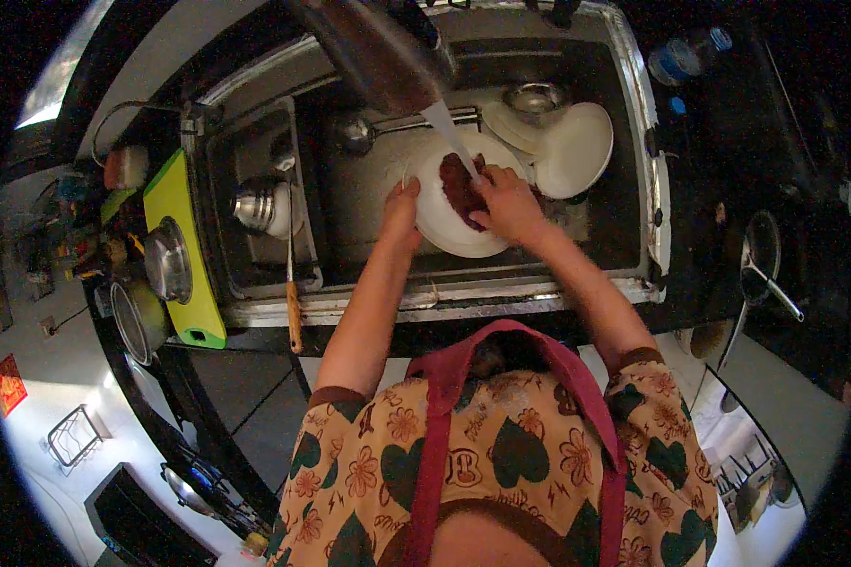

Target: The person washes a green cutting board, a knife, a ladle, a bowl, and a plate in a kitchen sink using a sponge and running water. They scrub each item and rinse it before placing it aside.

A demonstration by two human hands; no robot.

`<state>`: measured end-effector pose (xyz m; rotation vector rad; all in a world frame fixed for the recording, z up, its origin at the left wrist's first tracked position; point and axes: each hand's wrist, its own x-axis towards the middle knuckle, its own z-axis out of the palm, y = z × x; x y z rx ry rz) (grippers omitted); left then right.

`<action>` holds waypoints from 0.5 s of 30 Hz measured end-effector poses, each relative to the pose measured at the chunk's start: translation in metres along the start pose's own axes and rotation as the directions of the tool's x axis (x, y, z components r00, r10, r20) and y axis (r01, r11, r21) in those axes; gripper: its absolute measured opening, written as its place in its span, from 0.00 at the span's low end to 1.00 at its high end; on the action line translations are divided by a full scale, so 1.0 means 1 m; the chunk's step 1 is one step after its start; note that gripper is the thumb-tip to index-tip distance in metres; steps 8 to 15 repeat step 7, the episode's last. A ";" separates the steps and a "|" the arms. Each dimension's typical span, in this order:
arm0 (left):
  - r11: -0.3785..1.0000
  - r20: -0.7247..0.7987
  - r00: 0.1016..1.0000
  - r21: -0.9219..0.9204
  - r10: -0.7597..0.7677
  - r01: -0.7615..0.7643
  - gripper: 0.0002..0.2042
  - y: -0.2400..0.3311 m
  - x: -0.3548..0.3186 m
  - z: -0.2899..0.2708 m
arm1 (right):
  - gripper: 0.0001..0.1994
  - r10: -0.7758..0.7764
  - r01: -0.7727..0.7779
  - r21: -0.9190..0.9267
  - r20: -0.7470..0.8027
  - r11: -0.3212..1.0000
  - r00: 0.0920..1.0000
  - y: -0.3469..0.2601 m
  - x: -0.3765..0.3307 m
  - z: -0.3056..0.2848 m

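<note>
A round white plate [432,219] is held over the sink by my left hand [403,210], its fingers closed around the left rim. My right hand [509,204] presses a dark red scrubbing cloth [458,185] onto the plate's face, with the fingers bent over the cloth's right side. From a large blurred tap [378,59] above, a stream of water [450,132] falls onto the plate beside my right fingers. Part of the cloth is covered by those fingers.
White plates [577,151] and a metal bowl [536,98] lie at the sink's right; a ladle [356,135] lies behind. A wooden-handled utensil [294,307] crosses the left compartment's front edge. Left stands a green cutting board [199,319]; a bottle [679,59] lies far right.
</note>
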<state>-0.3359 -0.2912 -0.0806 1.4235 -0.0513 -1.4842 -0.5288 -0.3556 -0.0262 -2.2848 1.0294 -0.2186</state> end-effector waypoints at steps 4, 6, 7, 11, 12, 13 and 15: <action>0.978 -0.083 0.995 -0.205 -0.061 0.043 0.19 -0.020 0.008 -0.015 | 0.21 -0.146 0.147 0.141 -0.018 0.979 0.989 -0.009 -0.002 0.040; 0.982 -0.104 0.988 -0.160 -0.117 0.099 0.21 -0.025 0.010 -0.015 | 0.20 -0.082 0.071 0.330 0.018 0.941 0.996 -0.035 0.008 0.052; 0.982 -0.107 0.988 -0.164 -0.116 0.098 0.21 -0.025 0.009 -0.014 | 0.22 0.002 -0.011 0.229 0.036 0.973 0.999 -0.045 0.020 0.054; 0.982 -0.107 0.988 -0.164 -0.116 0.098 0.21 -0.025 0.009 -0.014 | 0.22 0.002 -0.011 0.229 0.036 0.973 0.999 -0.045 0.020 0.054; 0.982 -0.107 0.988 -0.164 -0.116 0.098 0.21 -0.025 0.009 -0.014 | 0.22 0.002 -0.011 0.229 0.036 0.973 0.999 -0.045 0.020 0.054; 0.982 -0.107 0.988 -0.164 -0.116 0.098 0.21 -0.025 0.009 -0.014 | 0.22 0.002 -0.011 0.229 0.036 0.973 0.999 -0.045 0.020 0.054; 0.982 -0.107 0.988 -0.164 -0.116 0.098 0.21 -0.025 0.009 -0.014 | 0.22 0.002 -0.011 0.229 0.036 0.973 0.999 -0.045 0.020 0.054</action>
